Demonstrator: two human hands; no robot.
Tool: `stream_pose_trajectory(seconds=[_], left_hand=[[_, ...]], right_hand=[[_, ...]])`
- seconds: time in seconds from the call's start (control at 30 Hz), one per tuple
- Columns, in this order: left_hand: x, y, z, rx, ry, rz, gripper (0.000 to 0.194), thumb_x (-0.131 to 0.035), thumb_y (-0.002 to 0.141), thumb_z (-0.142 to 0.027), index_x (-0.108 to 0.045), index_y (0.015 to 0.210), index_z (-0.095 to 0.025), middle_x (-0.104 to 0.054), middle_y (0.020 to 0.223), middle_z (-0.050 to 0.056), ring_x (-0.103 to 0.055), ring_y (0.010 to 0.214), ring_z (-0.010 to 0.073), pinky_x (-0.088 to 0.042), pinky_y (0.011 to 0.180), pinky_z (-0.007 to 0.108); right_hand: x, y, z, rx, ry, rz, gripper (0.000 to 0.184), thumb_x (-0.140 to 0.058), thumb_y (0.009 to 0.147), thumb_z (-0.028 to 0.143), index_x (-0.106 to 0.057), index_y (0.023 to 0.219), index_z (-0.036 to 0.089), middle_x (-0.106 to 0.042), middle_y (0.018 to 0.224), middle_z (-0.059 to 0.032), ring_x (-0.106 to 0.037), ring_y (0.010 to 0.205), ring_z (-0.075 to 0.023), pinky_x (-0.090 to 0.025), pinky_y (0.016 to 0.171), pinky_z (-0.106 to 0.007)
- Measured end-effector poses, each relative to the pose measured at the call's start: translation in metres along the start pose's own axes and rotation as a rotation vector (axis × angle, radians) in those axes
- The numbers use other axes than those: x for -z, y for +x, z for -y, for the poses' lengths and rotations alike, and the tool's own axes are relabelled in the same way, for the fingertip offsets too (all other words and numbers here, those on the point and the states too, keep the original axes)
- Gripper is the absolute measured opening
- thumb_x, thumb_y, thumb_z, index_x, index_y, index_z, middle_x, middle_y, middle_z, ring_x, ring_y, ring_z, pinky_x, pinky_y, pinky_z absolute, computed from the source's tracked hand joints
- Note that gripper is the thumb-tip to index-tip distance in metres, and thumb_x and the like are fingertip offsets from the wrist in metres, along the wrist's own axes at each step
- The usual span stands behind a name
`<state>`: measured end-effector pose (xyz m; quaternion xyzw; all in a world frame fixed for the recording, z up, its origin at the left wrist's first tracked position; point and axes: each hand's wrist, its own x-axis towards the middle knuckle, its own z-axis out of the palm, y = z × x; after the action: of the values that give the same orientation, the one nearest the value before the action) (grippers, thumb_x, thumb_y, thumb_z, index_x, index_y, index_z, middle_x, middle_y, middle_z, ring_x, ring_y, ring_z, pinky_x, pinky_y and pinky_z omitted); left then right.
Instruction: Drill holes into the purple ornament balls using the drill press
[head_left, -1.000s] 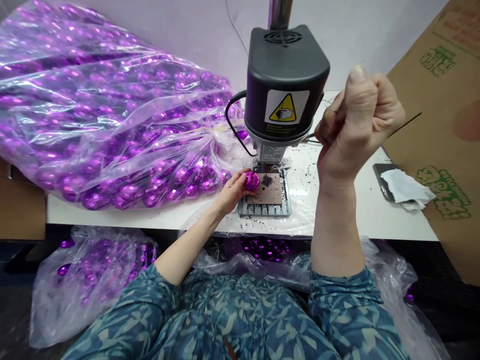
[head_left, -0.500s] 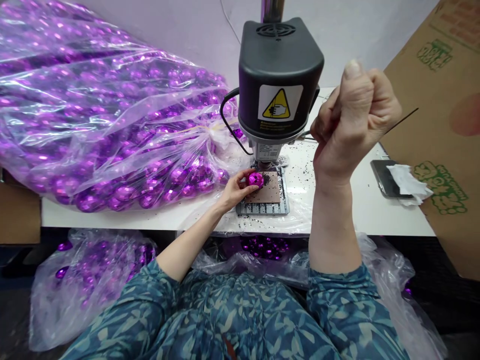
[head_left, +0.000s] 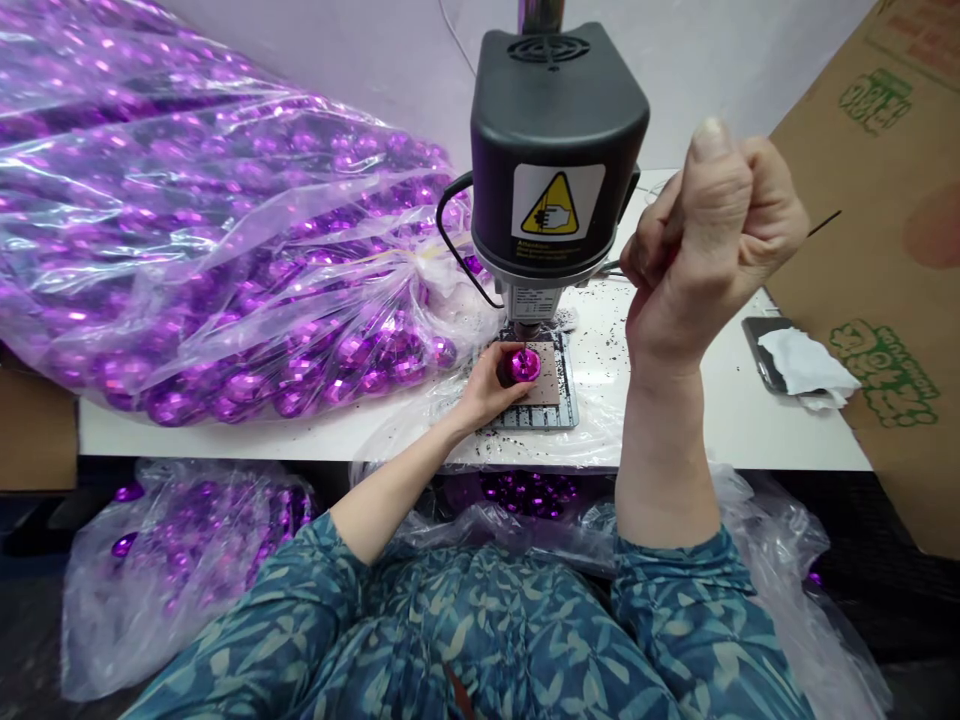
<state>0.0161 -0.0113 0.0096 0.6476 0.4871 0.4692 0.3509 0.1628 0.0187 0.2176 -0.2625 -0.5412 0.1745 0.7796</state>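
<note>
My left hand (head_left: pixel 489 388) grips a shiny purple faceted ball (head_left: pixel 524 366), fingers and thumb round its sides. The ball is directly under the chuck of a black-housed drill press (head_left: pixel 559 140), over a brown board (head_left: pixel 546 385) on the grey slotted base (head_left: pixel 568 412). Whether the bit touches the ball I cannot tell. To the right of the drill head, my raised right hand (head_left: pixel 712 245) is closed in a fist round the drill press's feed lever; the grip itself is hidden by the fingers. A thin dark rod (head_left: pixel 825 222) shows past the wrist.
A big clear bag of purple balls (head_left: pixel 247 250) fills the table's left. Dark shavings (head_left: pixel 594 330) lie about the base. At right are a phone (head_left: pixel 761 345), a white tissue (head_left: pixel 810 365) and a cardboard box (head_left: pixel 885 280). Open plastic with more balls (head_left: pixel 529 492) is below the edge.
My left hand has moved the ball slightly right, to beneath the chuck. The drill head sits slightly lower relative to the board. My right fist has barely shifted.
</note>
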Motion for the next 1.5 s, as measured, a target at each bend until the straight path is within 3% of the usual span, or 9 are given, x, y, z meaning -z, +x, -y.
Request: stream_pose_trajectory(seconds=[0.17,0.37,0.57,0.7,0.83,1.0,1.23,1.4,1.5], left_hand=[[-0.003,0.000,0.006,0.031,-0.079,-0.001,0.061,-0.089,0.076,-0.028,-0.061,0.129,-0.020,-0.068,0.127,0.013,-0.066,0.118,0.0296,-0.053,0.106,0.047],[-0.001,0.000,0.007,0.035,-0.068,0.003,0.061,-0.090,0.076,-0.030,-0.062,0.130,-0.020,-0.068,0.129,0.013,-0.066,0.120,0.0304,-0.052,0.109,0.049],[-0.002,-0.001,0.011,0.014,-0.072,0.007,0.062,-0.090,0.077,-0.032,-0.061,0.130,-0.020,-0.068,0.129,0.013,-0.066,0.119,0.0298,-0.052,0.109,0.049],[-0.002,-0.001,0.015,-0.006,-0.074,0.007,0.062,-0.091,0.077,-0.033,-0.061,0.130,-0.021,-0.068,0.130,0.013,-0.066,0.121,0.0308,-0.053,0.109,0.051],[-0.003,0.000,0.018,-0.023,-0.076,0.003,0.062,-0.090,0.078,-0.033,-0.061,0.131,-0.022,-0.068,0.128,0.012,-0.066,0.119,0.0307,-0.053,0.109,0.051],[-0.003,0.000,0.016,-0.027,-0.086,0.000,0.061,-0.090,0.077,-0.033,-0.061,0.129,-0.022,-0.068,0.126,0.011,-0.066,0.119,0.0308,-0.053,0.108,0.050],[-0.002,-0.001,0.009,-0.008,-0.086,0.003,0.058,-0.089,0.078,-0.034,-0.062,0.127,-0.020,-0.069,0.123,0.011,-0.066,0.117,0.0300,-0.052,0.107,0.047],[-0.004,0.000,0.008,-0.028,-0.062,-0.006,0.057,-0.089,0.078,-0.031,-0.062,0.127,-0.020,-0.069,0.122,0.011,-0.067,0.115,0.0289,-0.053,0.104,0.046],[-0.005,-0.001,0.006,-0.052,-0.010,-0.036,0.057,-0.088,0.078,-0.027,-0.060,0.127,-0.020,-0.069,0.123,0.011,-0.068,0.115,0.0283,-0.055,0.102,0.045]], right_hand=[[0.003,-0.010,0.001,0.027,-0.006,-0.021,0.061,-0.056,0.090,0.065,-0.026,0.062,0.020,-0.030,0.046,0.0068,-0.030,0.040,-0.0017,-0.024,0.044,-0.024],[0.009,-0.033,0.000,0.068,0.056,-0.084,0.058,-0.059,0.095,0.043,-0.022,0.060,0.016,-0.024,0.046,0.0057,-0.026,0.040,-0.0015,-0.022,0.045,-0.024],[0.018,-0.045,-0.010,0.102,0.059,-0.100,0.059,-0.060,0.093,0.044,-0.020,0.060,0.016,-0.017,0.047,0.0048,-0.028,0.042,-0.0019,-0.026,0.044,-0.021],[0.022,-0.045,-0.025,0.247,-0.013,-0.107,0.058,-0.057,0.094,0.047,-0.020,0.061,0.017,-0.015,0.045,0.0060,-0.023,0.039,-0.0013,-0.026,0.040,-0.019],[0.024,-0.049,-0.036,0.446,0.063,-0.063,0.047,-0.054,0.095,0.027,-0.023,0.061,0.017,-0.016,0.048,0.0067,-0.022,0.038,-0.0007,-0.025,0.039,-0.019],[0.027,-0.053,-0.039,0.498,0.134,-0.015,0.040,-0.052,0.093,0.016,-0.028,0.061,0.017,-0.017,0.047,0.0069,-0.025,0.038,-0.0015,-0.028,0.039,-0.020],[0.030,-0.056,-0.046,0.599,0.117,0.027,0.039,-0.048,0.092,0.012,-0.021,0.063,0.017,-0.022,0.046,0.0073,-0.028,0.038,-0.0006,-0.031,0.039,-0.018],[0.028,-0.056,-0.037,0.574,0.111,0.027,0.042,-0.048,0.093,0.010,-0.019,0.063,0.017,-0.021,0.046,0.0075,-0.025,0.037,0.0001,-0.029,0.039,-0.018],[0.018,-0.035,-0.020,0.347,0.063,-0.014,0.049,-0.051,0.099,0.024,-0.020,0.062,0.018,-0.022,0.047,0.0074,-0.028,0.038,0.0012,-0.025,0.039,-0.017]])
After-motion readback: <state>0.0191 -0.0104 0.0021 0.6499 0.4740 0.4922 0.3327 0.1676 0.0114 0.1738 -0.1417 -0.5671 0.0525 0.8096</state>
